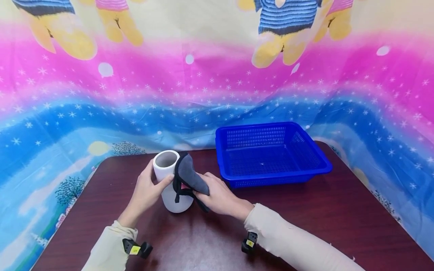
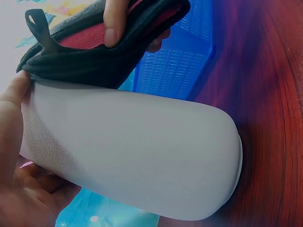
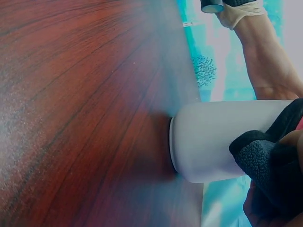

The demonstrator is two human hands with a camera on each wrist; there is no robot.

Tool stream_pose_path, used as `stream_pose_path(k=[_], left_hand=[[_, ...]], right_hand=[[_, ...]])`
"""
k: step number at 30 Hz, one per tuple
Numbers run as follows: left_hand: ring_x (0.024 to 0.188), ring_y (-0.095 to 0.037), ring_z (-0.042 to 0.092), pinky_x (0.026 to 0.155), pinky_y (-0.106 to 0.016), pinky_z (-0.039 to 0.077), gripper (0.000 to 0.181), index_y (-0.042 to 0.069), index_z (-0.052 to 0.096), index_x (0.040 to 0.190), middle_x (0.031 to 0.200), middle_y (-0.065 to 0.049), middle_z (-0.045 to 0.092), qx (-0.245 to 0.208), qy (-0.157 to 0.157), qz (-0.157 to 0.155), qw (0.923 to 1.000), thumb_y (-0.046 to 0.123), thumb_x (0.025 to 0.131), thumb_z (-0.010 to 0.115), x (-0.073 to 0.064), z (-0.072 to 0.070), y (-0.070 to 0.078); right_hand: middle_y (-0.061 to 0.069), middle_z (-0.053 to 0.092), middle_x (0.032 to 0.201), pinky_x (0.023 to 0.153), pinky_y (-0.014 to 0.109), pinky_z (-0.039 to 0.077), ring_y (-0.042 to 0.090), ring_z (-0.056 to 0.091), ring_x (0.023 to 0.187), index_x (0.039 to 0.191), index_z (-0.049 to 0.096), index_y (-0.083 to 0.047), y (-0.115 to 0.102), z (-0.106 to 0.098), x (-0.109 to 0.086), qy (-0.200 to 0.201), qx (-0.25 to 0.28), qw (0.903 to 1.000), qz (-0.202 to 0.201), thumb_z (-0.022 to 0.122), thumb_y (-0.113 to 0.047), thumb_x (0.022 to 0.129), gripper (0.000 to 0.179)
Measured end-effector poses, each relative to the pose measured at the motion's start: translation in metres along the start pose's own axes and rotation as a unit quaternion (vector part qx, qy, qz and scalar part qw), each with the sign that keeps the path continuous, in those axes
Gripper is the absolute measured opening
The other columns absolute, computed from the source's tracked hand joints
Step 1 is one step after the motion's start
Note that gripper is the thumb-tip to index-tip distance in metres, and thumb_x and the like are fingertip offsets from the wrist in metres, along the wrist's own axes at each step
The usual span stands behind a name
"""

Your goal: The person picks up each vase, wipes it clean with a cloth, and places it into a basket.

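Against white cylinder (image 2: 137, 146), seemingly fleecy cloth (image 1: 191, 176)

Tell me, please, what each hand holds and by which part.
The left hand grips the white container around its upper part; the right hand holds the grey cloth by the side away from the container.

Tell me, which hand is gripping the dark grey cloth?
The right hand, nearer the blue basket, grips the cloth; the left hand instead holds the white container.
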State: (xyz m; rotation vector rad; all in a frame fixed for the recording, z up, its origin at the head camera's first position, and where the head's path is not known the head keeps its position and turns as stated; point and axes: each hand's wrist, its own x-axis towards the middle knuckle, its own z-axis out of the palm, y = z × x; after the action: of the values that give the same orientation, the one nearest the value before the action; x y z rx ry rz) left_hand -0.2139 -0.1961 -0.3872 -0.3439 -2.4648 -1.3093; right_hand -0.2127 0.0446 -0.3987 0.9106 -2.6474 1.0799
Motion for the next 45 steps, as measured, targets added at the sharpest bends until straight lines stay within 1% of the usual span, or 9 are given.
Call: stream_pose_path(k=[6,12,19,28,34,39,45], left_hand=[[0.109,-0.029,0.063,0.09,-0.05,0.056,0.063,0.01,0.047,0.147,0.131,-0.015,0.063,0.002,0.002,0.001,1.0,0.027,0.092,0.074,0.001,0.0,0.0],[0.108,-0.026,0.063,0.089,-0.047,0.055,0.063,0.01,0.048,0.146,0.13,-0.014,0.064,0.008,0.006,0.005,0.9999,0.026,0.091,0.075,0.001,0.0,-0.001],[0.107,-0.026,0.064,0.089,-0.045,0.055,0.063,0.011,0.049,0.145,0.129,-0.014,0.064,0.005,0.003,0.001,1.0,0.025,0.091,0.076,0.0,0.0,-0.001],[0.11,-0.028,0.063,0.092,-0.05,0.053,0.063,0.011,0.048,0.145,0.13,-0.014,0.064,0.001,0.003,-0.003,1.0,0.027,0.09,0.076,0.0,0.0,-0.002],[0.109,-0.027,0.063,0.092,-0.05,0.053,0.063,0.011,0.049,0.145,0.129,-0.014,0.064,0.002,0.005,-0.001,1.0,0.026,0.09,0.075,0.0,0.001,-0.002],[0.11,-0.028,0.063,0.092,-0.05,0.054,0.063,0.011,0.049,0.145,0.129,-0.014,0.064,0.0,0.005,-0.003,1.0,0.027,0.09,0.076,0.0,0.001,-0.002],[0.111,-0.029,0.063,0.094,-0.053,0.053,0.064,0.011,0.048,0.146,0.13,-0.015,0.064,0.002,0.006,-0.003,1.0,0.027,0.09,0.076,0.001,0.001,-0.002]], right_hand=[[-0.002,0.07,0.103,0.076,0.027,0.052,0.012,0.058,0.095,0.143,0.058,-0.024,0.002,0.002,0.0,-0.003,0.005,1.0,0.005,0.069,-0.02,0.092,0.052],[-0.001,0.071,0.105,0.076,0.027,0.051,0.012,0.058,0.094,0.144,0.057,-0.022,0.004,0.004,-0.003,-0.006,0.006,1.0,0.005,0.069,-0.019,0.092,0.053],[-0.002,0.071,0.104,0.078,0.027,0.051,0.012,0.058,0.094,0.145,0.056,-0.023,0.005,0.006,-0.005,-0.011,0.007,0.9999,0.011,0.069,-0.019,0.092,0.054],[-0.002,0.069,0.095,0.073,0.027,0.051,0.012,0.058,0.091,0.138,0.061,-0.021,0.008,0.011,-0.01,-0.015,-0.008,0.9998,0.009,0.069,-0.017,0.09,0.048],[-0.003,0.069,0.095,0.074,0.027,0.051,0.012,0.058,0.091,0.138,0.061,-0.022,0.01,0.012,-0.011,-0.019,-0.012,0.9997,0.012,0.069,-0.018,0.09,0.049],[-0.002,0.067,0.095,0.074,0.026,0.051,0.012,0.058,0.091,0.139,0.06,-0.024,0.012,0.014,-0.013,-0.032,-0.009,0.9992,0.023,0.069,-0.018,0.091,0.05],[-0.001,0.066,0.096,0.073,0.026,0.05,0.012,0.058,0.092,0.141,0.059,-0.024,0.016,0.015,-0.015,-0.038,-0.01,0.9989,0.026,0.07,-0.018,0.091,0.051]])
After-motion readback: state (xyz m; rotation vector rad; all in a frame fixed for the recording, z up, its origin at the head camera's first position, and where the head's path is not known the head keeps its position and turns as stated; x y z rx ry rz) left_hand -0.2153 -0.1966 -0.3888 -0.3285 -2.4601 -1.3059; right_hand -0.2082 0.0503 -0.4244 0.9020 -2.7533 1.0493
